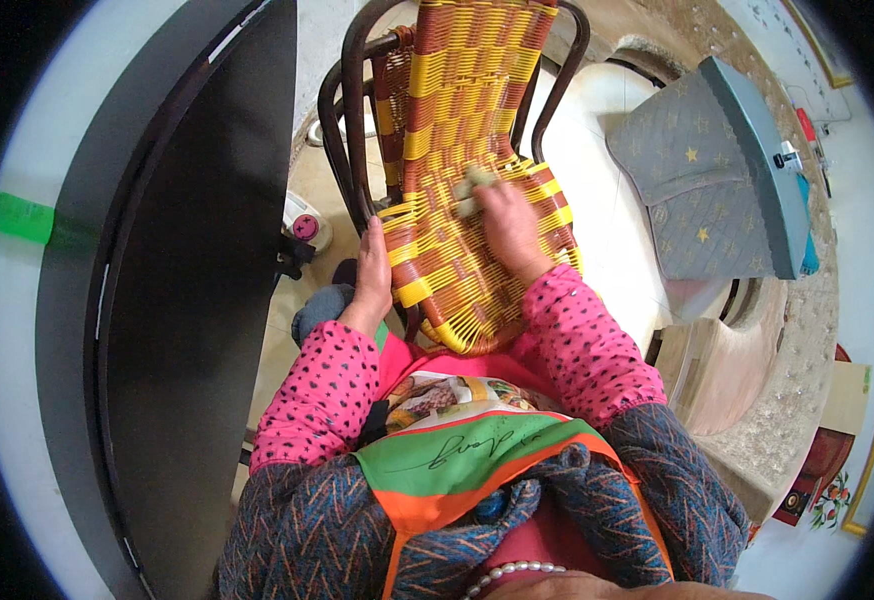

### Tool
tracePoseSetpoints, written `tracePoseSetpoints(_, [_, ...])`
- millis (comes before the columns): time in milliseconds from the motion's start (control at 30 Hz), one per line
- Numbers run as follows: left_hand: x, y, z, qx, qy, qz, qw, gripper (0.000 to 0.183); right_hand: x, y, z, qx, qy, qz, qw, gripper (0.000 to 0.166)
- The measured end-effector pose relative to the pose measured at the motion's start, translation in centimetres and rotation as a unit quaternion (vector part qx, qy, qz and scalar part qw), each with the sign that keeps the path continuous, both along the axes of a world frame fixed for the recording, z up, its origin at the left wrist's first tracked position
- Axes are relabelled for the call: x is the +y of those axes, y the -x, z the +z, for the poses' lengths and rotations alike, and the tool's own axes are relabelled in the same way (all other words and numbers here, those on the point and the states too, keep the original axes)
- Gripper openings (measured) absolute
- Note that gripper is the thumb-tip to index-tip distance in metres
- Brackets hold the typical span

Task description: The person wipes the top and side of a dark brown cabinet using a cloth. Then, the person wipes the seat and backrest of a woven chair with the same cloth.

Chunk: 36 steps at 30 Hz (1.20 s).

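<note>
Before me stands a chair woven from yellow and brown plastic cord [474,97], with a dark brown tubular frame [354,67]. My right hand [510,229] is on its seat, closed around a crumpled pale grey-green cloth [473,189] that touches the weave near the foot of the backrest. Blur softens the cloth and fingertips. Along the seat's left edge lies my left hand [375,266], flat and edge-on, with its fingers stretched toward the frame. Nothing shows in that hand. The seat's front edge meets my lap.
A large black panel [197,300] rises close on my left. To the right, a grey star-patterned cover [696,180] drapes over a blue-grey item beside a curved stone-like ledge [804,330]. A white device with a pink round part [305,227] sits on the floor left of the chair.
</note>
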<state>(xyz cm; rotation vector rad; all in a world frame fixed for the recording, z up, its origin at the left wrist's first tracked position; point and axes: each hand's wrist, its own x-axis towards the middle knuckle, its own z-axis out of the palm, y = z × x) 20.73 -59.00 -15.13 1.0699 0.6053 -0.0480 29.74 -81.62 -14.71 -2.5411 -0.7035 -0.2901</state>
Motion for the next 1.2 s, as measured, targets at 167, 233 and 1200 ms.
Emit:
tracePoseSetpoints(167, [0.0, -0.1, -2.0, -0.011, 0.014, -0.008, 1.000, 0.052, -3.7, -6.2, 0.7, -0.053, -0.162, -0.203, 0.964, 0.035])
tracePoseSetpoints(233, [0.0, 0.0, -2.0, -0.018, 0.038, -0.020, 0.999, 0.052, -2.0, -8.2, 3.1, -0.050, -0.259, -0.220, 0.939, 0.036])
tracePoseSetpoints(1200, [-0.6, 0.3, -1.1, -0.026, -0.020, -0.031, 0.999, 0.050, 9.3, -11.2, 13.1, -0.235, -0.248, -0.074, 0.937, 0.037])
